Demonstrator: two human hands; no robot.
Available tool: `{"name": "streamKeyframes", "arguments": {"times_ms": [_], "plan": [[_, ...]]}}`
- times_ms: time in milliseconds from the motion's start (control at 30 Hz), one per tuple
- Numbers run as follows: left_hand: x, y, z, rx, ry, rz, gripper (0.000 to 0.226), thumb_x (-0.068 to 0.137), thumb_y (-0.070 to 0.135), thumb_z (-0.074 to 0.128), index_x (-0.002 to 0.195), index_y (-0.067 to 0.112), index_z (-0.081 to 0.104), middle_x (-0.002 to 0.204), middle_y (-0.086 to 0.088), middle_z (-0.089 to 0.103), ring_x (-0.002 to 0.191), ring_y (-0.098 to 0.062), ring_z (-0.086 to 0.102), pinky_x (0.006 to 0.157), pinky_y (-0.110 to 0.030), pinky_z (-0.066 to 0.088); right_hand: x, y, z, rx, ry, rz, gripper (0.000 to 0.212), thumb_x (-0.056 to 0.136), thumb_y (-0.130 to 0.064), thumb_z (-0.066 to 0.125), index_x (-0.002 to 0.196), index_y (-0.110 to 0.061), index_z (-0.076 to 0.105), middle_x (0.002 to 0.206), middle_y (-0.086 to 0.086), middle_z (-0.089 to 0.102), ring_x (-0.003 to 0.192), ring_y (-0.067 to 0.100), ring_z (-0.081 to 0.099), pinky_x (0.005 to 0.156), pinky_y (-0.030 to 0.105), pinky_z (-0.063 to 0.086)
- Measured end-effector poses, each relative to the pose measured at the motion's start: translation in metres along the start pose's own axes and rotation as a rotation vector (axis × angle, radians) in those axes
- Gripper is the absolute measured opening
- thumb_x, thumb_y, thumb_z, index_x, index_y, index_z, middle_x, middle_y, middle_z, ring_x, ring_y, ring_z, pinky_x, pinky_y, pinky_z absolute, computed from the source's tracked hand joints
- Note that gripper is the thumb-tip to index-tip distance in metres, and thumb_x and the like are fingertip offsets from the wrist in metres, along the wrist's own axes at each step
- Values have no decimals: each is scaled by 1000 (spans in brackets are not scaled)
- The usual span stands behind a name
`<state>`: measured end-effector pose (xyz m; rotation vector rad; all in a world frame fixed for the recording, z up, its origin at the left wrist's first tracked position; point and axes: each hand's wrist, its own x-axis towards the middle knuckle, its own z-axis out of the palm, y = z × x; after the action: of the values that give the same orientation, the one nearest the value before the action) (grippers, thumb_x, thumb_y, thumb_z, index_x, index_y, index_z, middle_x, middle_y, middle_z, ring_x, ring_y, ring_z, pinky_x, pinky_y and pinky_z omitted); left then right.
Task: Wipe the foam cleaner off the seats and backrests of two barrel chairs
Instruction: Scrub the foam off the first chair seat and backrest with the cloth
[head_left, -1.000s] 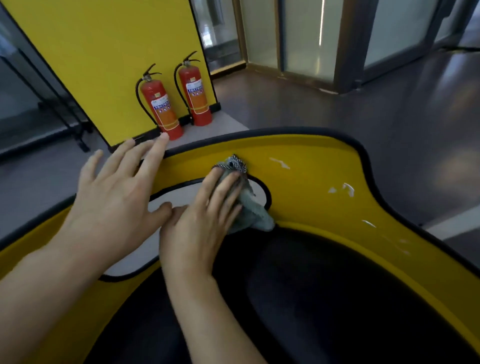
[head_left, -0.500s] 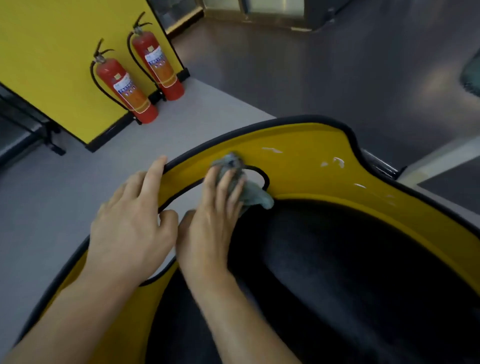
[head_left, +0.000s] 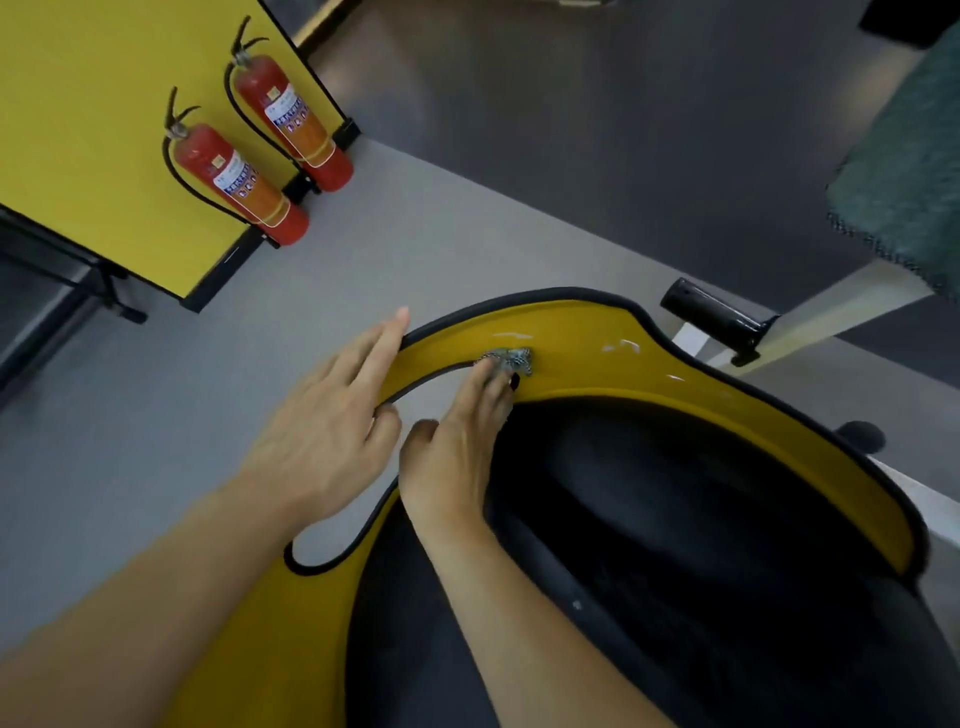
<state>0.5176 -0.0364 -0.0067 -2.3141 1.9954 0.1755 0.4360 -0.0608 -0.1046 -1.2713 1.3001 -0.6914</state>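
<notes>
The left hand (head_left: 332, 431) lies flat and released, fingers straight, across the top band of the chair (head_left: 779, 447), most likely to steady the shell and give the other arm something to push against. The right hand (head_left: 457, 457) does the work: its outstretched fingers press a bunched cloth (head_left: 511, 358) onto the inner face of the backrest (head_left: 582, 322), with the thumb held clear, so it is pressing and not clutching. The cloth sits just beside the end of a cut-out (head_left: 441, 384) in the backrest, through which the grey floor (head_left: 441, 234) shows. The backrest is a smooth, glossy yellow curve edged in black piping (head_left: 519, 293); pale wet streaks (head_left: 621, 345) farther along it look like foam not yet wiped. Below, the seat (head_left: 675, 519) is a deep black bowl, matte and faintly grained. The cloth looks soft and woven, with a checked border.
</notes>
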Motion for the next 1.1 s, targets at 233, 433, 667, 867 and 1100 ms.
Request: {"name": "streamKeyframes", "arguments": {"times_ms": [233,433,667,867,1100], "plan": [[8,-18,2,89,-38,131,112,93,31,65,150,49,-30,169,7,13,141,-22,38,102,-33,41,2,26,4,-111,-32,-159,98,99,-36,59,157,-26,-18,159,-3,-32,151,21,-25,125,49,8],[12,-29,18,84,89,188,120,88,24,76,156,45,-20,169,8,12,149,-21,28,110,-37,38,-2,31,29,-309,143,-266,102,92,-40,67,158,-23,-8,167,12,-14,152,30,-23,123,58,9],[13,-31,32,224,226,193,117,84,43,76,161,37,-11,170,6,16,149,-25,32,106,-43,46,10,52,32,-346,303,-353,83,99,-56,46,161,-25,0,167,7,-13,153,32,-19,121,63,8],[13,-33,34,303,265,210,115,77,63,64,162,37,-8,170,-2,18,145,-33,39,107,-48,46,27,56,27,-275,425,-305,65,107,-47,31,161,-24,3,168,8,-9,153,31,-17,120,65,12],[13,-34,32,350,229,213,128,75,61,77,158,41,-18,171,3,9,141,-33,43,104,-45,48,13,61,44,-395,328,-506,95,87,-19,68,161,-26,8,169,9,-4,153,35,-15,119,66,10]]}}
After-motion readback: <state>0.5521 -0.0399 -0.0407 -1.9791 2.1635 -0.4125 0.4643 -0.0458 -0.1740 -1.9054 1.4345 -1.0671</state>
